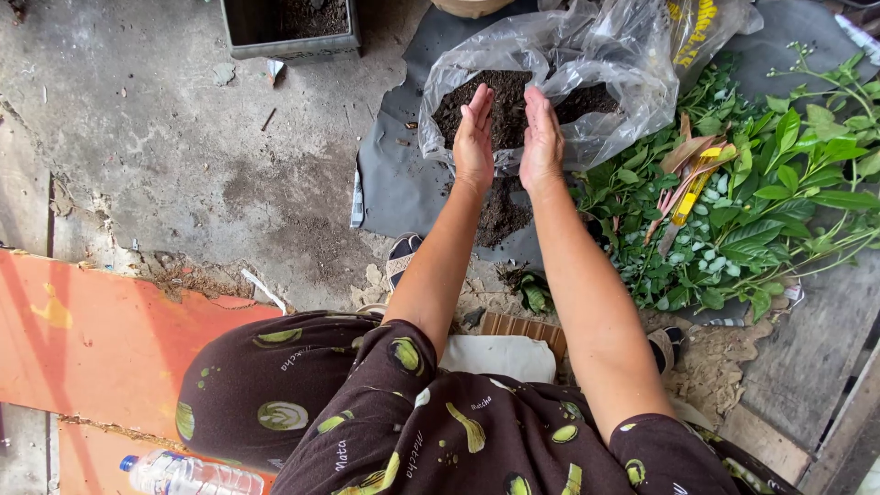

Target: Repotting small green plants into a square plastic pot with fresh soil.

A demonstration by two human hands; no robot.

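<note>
My left hand [475,137] and my right hand [542,139] are stretched out side by side, palms facing each other, fingers straight and close together. Both reach into the mouth of a clear plastic bag [632,73] filled with dark soil [504,103]. Whether the palms hold any soil between them is hidden. Some soil [502,213] lies spilled on the grey mat [394,174] just below the bag's opening.
Leafy green cuttings [761,211] with a yellow-handled tool [692,188] lie at the right. A dark planter with soil [291,26] stands at the top. An orange board [92,339] and a plastic water bottle [188,475] are at the lower left.
</note>
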